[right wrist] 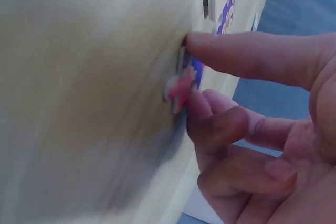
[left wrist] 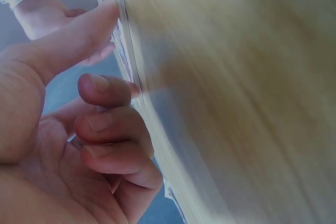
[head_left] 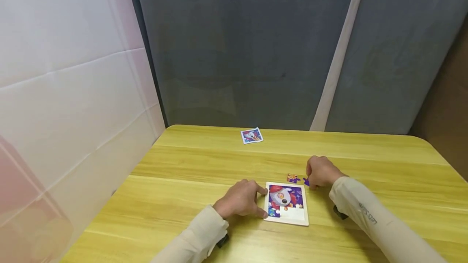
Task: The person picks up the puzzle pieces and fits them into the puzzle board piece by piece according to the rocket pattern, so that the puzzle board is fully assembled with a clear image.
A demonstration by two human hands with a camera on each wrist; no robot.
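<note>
My left hand point(head_left: 239, 202) steadies the puzzle tray point(head_left: 287, 205) on the table point(head_left: 183, 182), thumb and forefinger pinching its left edge, other fingers curled, while my right hand point(head_left: 321, 171) pinches a purple puzzle piece point(right wrist: 185, 80) just beyond the tray, a second loose piece point(head_left: 292, 178) beside it.

Pretty plain setup: a yellow wood-grain table point(head_left: 219, 161) with rounded far corners, pushed up against grey padded panels point(head_left: 237, 52) with a pale strip point(head_left: 340, 52) running down between them. White sheeting point(head_left: 66, 72) hangs on the left, and the light is soft and even.
</note>
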